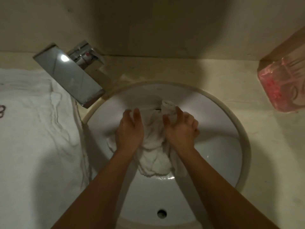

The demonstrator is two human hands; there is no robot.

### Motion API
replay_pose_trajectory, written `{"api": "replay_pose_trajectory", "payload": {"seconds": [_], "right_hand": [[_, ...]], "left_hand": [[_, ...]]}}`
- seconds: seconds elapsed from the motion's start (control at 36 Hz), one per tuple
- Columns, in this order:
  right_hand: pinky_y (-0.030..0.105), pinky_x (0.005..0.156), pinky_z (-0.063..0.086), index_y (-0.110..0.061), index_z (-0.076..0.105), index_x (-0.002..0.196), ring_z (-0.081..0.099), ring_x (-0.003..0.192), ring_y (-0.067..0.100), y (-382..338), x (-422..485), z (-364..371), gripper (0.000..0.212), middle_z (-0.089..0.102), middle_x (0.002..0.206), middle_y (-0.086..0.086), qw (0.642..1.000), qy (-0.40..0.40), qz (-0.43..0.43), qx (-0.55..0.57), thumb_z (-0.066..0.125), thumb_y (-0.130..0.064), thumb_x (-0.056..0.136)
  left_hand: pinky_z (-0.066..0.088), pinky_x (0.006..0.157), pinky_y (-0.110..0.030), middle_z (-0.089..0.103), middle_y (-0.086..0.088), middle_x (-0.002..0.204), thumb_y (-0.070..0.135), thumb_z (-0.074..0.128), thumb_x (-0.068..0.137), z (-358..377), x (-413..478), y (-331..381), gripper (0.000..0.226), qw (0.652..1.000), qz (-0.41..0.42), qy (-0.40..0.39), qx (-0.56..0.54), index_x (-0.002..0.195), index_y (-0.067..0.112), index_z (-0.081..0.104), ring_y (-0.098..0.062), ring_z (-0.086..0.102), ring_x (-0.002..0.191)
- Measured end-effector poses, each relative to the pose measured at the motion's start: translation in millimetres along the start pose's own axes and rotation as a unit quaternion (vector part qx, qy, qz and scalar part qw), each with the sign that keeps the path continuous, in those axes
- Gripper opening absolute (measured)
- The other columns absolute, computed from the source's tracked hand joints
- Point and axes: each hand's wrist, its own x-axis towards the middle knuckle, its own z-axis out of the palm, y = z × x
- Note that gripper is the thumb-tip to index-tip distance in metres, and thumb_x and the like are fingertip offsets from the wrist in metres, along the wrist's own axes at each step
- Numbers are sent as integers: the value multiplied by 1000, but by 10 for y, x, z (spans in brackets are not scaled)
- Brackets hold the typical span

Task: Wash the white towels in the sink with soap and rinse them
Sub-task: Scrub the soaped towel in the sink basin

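A wet white towel (152, 151) lies bunched in the round white sink (219, 133). My left hand (130, 129) presses on the towel's left side, fingers together and pointing away from me. My right hand (180, 128) is closed around a twisted end of the same towel, which sticks up past my thumb. Part of the cloth is hidden under both palms. No water runs from the chrome faucet (74, 76), whose flat spout reaches over the sink's left rim.
A pile of white towels (36, 123) covers the counter left of the sink. A pink clear soap dispenser (282, 86) stands at the right on the beige counter (272, 146). An overflow hole (162, 213) sits in the sink's near wall.
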Motion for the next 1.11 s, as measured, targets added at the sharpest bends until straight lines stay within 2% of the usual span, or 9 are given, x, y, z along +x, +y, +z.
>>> {"api": "replay_pose_trajectory", "payload": {"seconds": [0.11,0.25,0.36,0.47,0.58,0.69,0.86,1.0,1.11], "right_hand": [[46,108,36,-23,30,160,42,132,36,22,90,79,81,46,144,11,997,-35,-24,-67,43,-75,99],[32,93,47,-8,53,147,62,126,35,43,49,-113,65,67,134,17,990,-117,1,79,54,-57,105],[16,76,47,-27,65,129,64,100,7,-94,-425,-200,32,65,104,-19,976,-93,-73,181,58,-47,105],[28,83,55,-32,64,108,69,93,9,-295,-329,-103,12,72,98,-11,963,-16,-31,269,58,-42,106],[36,83,57,-24,68,107,71,94,22,-351,-134,-87,24,75,97,-1,962,10,40,269,55,-44,106],[29,83,54,-25,63,108,68,93,13,-382,-523,-52,15,71,99,-7,951,-13,-19,308,57,-39,108],[25,66,45,-27,59,98,63,75,6,-261,-101,-122,15,67,82,-13,958,16,46,283,59,-39,107],[30,81,55,-24,64,101,69,87,8,-282,-435,-87,19,72,93,-7,943,0,25,332,57,-40,108],[29,78,54,-25,64,99,68,84,7,-273,-391,-97,19,71,90,-8,942,7,33,335,57,-39,108]], "left_hand": [[43,98,-41,68,-18,130,52,25,113,87,-64,6,58,1000,2,-6,5,133,12,62,-40,60,125],[51,96,-42,73,-14,115,65,23,108,119,-89,-75,74,999,-12,-2,-37,116,9,71,-34,67,112],[53,103,-46,76,-12,117,69,19,107,96,-68,-20,81,992,-63,-9,-108,120,12,75,-31,69,112],[55,77,-25,76,2,87,61,26,110,152,-177,103,69,961,-139,-28,-238,95,16,75,-11,73,85],[41,58,-1,65,15,78,48,26,114,183,-236,161,58,979,-51,-2,-198,83,24,68,8,62,66],[52,84,-25,77,-4,106,59,23,111,142,-61,212,73,972,-77,20,-222,115,8,75,-20,72,98],[43,59,-6,70,12,71,49,31,112,288,-366,208,62,988,-7,-44,-151,77,20,72,7,65,64],[43,66,-33,72,-8,77,55,25,112,207,-101,264,72,991,-31,15,-130,73,11,67,-26,68,77],[44,67,-31,73,-6,77,53,27,113,225,-177,262,70,990,-41,-10,-132,74,11,67,-23,69,78]]}}
